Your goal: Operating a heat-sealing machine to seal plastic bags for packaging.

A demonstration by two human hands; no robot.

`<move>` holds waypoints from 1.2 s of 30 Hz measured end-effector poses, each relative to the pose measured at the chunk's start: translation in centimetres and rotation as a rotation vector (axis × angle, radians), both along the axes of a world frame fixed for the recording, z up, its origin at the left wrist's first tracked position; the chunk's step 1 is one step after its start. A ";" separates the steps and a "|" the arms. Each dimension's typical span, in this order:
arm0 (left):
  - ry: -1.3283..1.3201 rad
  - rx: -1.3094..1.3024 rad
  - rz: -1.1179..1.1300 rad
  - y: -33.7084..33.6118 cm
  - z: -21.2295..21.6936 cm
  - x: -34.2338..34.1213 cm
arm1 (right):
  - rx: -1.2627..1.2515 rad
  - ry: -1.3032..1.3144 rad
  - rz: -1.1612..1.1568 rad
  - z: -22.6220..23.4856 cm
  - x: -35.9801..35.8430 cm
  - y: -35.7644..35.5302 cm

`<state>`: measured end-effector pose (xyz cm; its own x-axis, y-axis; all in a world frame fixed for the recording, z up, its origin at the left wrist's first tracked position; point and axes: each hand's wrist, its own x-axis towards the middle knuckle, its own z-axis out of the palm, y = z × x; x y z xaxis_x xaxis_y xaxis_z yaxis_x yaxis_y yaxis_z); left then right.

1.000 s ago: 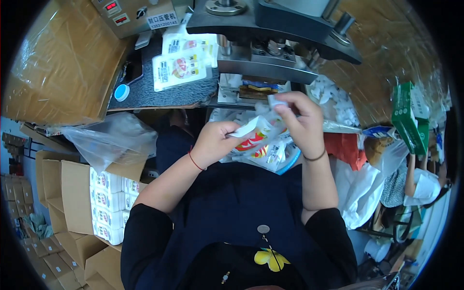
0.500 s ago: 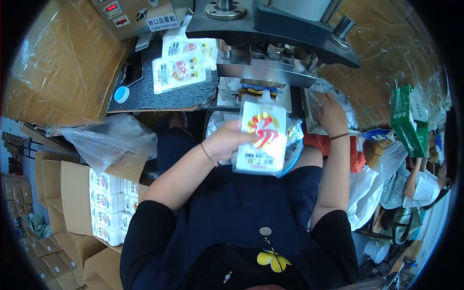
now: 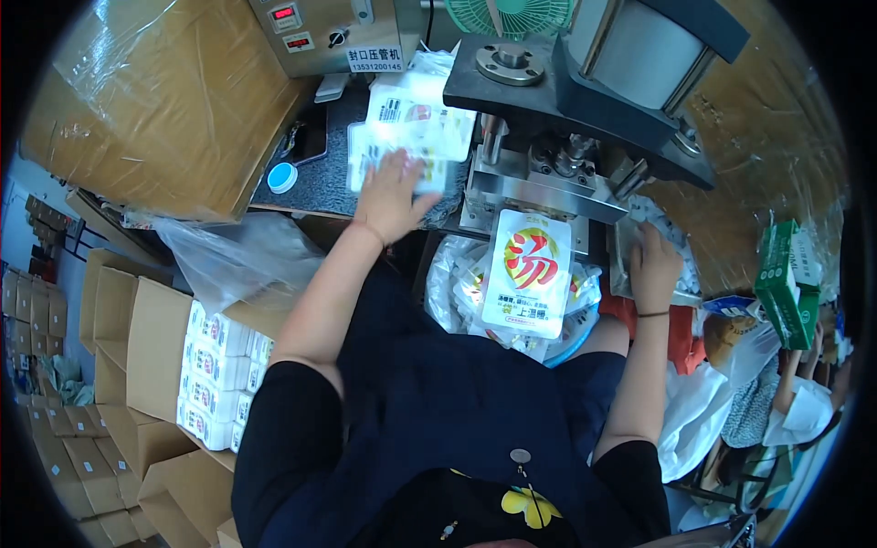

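Note:
My left hand (image 3: 393, 196), slightly blurred, lies with fingers spread on the flat printed pouches (image 3: 368, 173) piled on a grey-blue mat. Another white pouch (image 3: 528, 283), with a red and yellow print, stays at the front of the metal press (image 3: 548, 196), its upper end at the press's lower edge and no hand on it. My right hand (image 3: 656, 269) dips its partly visible fingers into a tray (image 3: 622, 247) of small whitish pieces (image 3: 674, 228), right of the press. Those fingers look apart, though their tips are hard to see. Below the hanging pouch, more pouches (image 3: 466, 283) fill a blue-rimmed basin (image 3: 577, 342).
A control box (image 3: 338, 55) and a green fan (image 3: 512, 14) stand behind. On the mat lie a phone (image 3: 309, 135) and a blue-white cap (image 3: 282, 177). Cartons of packed pouches (image 3: 215, 374) stand left; a green box (image 3: 776, 283) hangs right. Another person (image 3: 808, 397) sits at far right.
My left hand has let go of the printed pouch at the press and moved up and left onto the pile. My right hand remains at the tray. The whole view has shifted.

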<state>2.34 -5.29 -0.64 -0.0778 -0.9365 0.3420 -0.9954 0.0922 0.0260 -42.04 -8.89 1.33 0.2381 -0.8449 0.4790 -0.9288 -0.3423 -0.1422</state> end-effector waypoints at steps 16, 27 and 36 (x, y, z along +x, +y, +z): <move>1.243 0.548 -0.358 8.8 1.4 -11.0 | 0.541 -1.042 0.665 4.7 9.6 6.6; 1.869 1.256 -0.399 9.5 -0.1 -15.3 | 0.557 -0.609 0.463 4.9 3.9 4.8; 2.113 1.032 -0.238 2.7 0.0 -12.6 | 0.230 -0.058 -0.049 -0.8 -1.5 -1.4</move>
